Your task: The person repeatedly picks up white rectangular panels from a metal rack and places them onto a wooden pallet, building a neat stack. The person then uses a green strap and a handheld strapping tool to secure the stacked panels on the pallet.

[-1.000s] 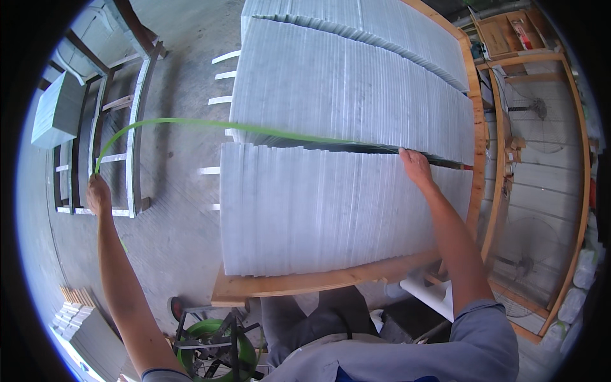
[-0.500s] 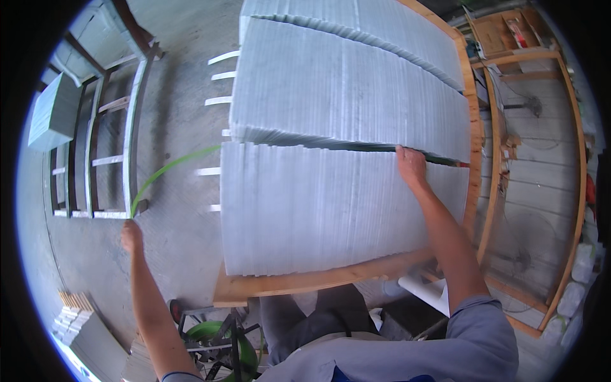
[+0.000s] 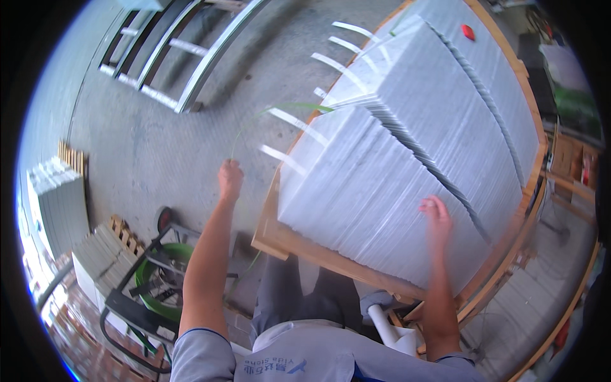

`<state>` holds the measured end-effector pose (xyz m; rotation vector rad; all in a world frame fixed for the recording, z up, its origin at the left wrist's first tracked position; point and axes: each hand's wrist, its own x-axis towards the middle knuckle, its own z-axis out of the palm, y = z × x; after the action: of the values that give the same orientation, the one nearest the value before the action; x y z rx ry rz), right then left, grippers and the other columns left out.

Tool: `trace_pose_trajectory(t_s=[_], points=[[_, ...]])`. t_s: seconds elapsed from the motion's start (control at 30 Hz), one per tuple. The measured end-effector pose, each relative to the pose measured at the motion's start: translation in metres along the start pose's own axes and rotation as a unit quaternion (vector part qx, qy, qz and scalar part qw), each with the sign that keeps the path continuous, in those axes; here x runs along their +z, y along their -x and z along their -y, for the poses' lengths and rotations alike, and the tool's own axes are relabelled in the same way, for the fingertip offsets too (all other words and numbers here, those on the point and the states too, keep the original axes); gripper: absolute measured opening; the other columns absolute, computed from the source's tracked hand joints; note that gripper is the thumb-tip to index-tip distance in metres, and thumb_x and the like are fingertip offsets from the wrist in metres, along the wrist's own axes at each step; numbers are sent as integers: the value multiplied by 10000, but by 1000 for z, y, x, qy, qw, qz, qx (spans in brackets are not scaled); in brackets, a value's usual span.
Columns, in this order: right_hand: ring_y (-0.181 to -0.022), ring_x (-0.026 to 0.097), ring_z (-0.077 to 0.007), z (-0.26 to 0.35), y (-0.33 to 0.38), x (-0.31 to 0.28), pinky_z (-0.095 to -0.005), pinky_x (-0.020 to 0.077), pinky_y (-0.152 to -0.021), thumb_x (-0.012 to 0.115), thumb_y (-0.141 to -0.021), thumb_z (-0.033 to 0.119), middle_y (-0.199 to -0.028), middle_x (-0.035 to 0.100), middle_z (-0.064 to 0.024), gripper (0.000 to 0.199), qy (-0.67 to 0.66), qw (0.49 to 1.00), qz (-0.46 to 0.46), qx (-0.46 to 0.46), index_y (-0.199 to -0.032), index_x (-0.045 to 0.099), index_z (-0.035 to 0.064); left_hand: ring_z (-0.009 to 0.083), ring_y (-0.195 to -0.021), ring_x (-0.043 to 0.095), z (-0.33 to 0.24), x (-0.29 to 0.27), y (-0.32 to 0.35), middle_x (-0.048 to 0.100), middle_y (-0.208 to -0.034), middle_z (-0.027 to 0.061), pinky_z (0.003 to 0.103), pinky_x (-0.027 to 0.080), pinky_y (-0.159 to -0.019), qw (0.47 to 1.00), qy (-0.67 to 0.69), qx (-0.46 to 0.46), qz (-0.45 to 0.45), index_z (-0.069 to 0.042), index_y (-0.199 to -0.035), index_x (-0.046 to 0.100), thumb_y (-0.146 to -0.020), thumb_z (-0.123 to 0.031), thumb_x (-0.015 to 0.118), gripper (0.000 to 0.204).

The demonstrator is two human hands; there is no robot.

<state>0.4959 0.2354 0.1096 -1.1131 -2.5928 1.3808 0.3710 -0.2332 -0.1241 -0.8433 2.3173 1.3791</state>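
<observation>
While the left hand (image 3: 230, 180) clenches the green strap (image 3: 280, 109) arcing rightward over the stacked grey slabs (image 3: 382, 191), the right hand (image 3: 436, 216) rests flat, fingers released, on the stack farther from it.

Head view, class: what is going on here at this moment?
A person stands at a wooden crate packed with grey stone slabs on edge. The left hand grips a thin green strap that arcs over to the stack's edge. The right hand lies flat on the slabs' top. A strap reel on a cart stands at the person's left.
</observation>
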Motion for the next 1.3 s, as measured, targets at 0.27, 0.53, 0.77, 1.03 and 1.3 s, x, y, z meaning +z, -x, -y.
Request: trace_pose_trajectory(t_s=[0.27,0.53,0.77,1.03,1.3], points=[[-734,629,-138,147,10,182,-240,485,-655,533,-896,150,-867,650,-113,263,-74,936,336,-77,-1058,573,-53,86,-432,405,-60,-1,16,449,-535,8,246,321,-391,979,200,34,7,-40,-797,513,-886,-253,459,237],[-627,623,-150,189,-7,338,-251,464,-497,562,-862,338,-826,638,-94,433,0,910,415,-22,-1027,578,-62,81,-544,438,-110,10,15,467,-614,9,242,373,-471,965,239,109,-23,-12,-854,535,-909,-208,467,214],[-650,580,-136,187,-45,379,-270,466,-586,593,-830,337,-738,615,-68,366,-33,911,394,-118,-856,627,-27,193,-669,572,-124,12,10,576,-729,128,324,444,-593,970,192,145,-15,8,-951,538,-924,-210,466,232],[-564,506,-108,152,-42,392,-242,348,-469,584,-795,216,-727,634,-68,206,81,887,447,85,-775,623,14,135,-643,516,-53,36,49,545,-696,51,286,430,-610,966,198,67,151,-9,-868,530,-932,-270,450,280],[-547,648,-229,122,9,387,-296,519,-418,585,-765,79,-755,617,-204,224,163,857,471,128,-868,548,-118,246,-808,565,103,5,113,615,-872,109,380,432,-701,971,36,-179,155,-27,-907,586,-878,-252,481,249]])
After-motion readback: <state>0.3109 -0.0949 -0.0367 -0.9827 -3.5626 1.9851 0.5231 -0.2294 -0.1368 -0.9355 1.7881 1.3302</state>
